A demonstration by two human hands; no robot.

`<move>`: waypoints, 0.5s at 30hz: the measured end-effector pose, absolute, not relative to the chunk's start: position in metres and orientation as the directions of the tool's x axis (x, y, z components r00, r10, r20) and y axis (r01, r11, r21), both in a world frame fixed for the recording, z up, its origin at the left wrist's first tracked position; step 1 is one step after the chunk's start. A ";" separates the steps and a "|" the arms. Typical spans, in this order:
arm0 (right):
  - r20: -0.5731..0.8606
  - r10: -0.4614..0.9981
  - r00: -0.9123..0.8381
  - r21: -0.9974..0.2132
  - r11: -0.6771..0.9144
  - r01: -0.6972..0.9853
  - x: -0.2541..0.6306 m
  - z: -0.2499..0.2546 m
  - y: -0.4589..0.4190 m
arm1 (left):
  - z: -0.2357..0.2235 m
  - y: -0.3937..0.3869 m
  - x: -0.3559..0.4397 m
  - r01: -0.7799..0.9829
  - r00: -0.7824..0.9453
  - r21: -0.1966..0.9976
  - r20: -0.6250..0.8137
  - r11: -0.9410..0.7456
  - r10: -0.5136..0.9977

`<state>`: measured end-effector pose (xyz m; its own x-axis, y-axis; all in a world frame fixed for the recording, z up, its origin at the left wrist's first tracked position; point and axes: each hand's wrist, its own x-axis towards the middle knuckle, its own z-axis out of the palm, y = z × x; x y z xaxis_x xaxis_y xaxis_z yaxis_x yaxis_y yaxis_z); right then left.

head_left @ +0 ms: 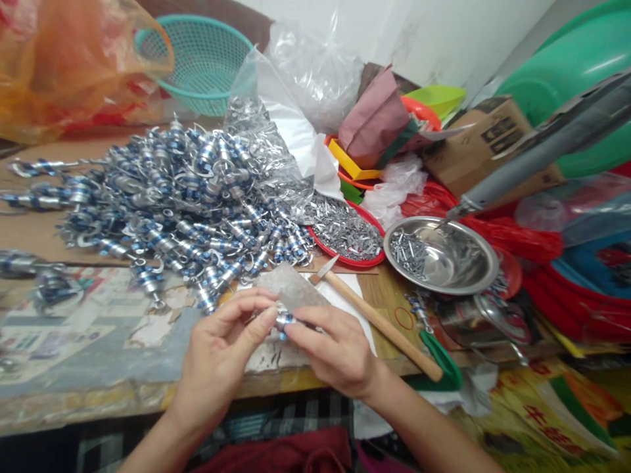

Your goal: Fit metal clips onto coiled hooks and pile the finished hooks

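My left hand (231,341) and my right hand (335,341) pinch a small silver-and-blue hook anchor (283,318) between their fingertips; the fingers hide most of it. Just behind it, a flat metal block (290,286) lies on the table. A hammer (384,325) with a wooden handle rests to the right, its head beside the block. A large heap of similar hook anchors (167,190) spreads across the table to the left and behind my hands.
Small metal pieces fill a red tray (345,259), and more lie in a steel bowl (463,286). A grey pole (542,148) slants over the bowl. Behind stand a turquoise basket (207,72), an orange bag (73,72) and a cardboard box (488,138). The table's front edge (98,407) runs below my hands.
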<state>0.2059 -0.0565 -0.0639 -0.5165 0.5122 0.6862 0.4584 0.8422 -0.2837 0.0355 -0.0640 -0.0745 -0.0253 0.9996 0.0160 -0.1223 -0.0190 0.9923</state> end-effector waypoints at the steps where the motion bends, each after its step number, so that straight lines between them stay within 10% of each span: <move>1: 0.688 0.476 -0.547 -0.222 0.856 0.466 0.207 -0.064 -0.057 | -0.073 -0.064 0.036 -0.092 -0.029 0.996 0.020 -0.022 0.999; 7: 0.684 0.401 -0.609 -0.092 0.876 0.473 0.215 -0.057 -0.054 | -0.060 -0.060 0.031 0.133 -0.015 0.987 0.091 -0.088 0.996; 15: 0.683 0.581 -0.443 -0.415 0.808 0.419 0.207 -0.064 -0.055 | -0.066 -0.060 0.026 0.008 0.048 0.996 -0.091 0.090 0.995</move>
<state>0.2071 -0.0554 -0.0641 -0.4433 0.5809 0.6827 0.4187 0.8076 -0.4153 0.0256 -0.0601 -0.0658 0.0482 0.9947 -0.0906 0.0081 0.0903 0.9959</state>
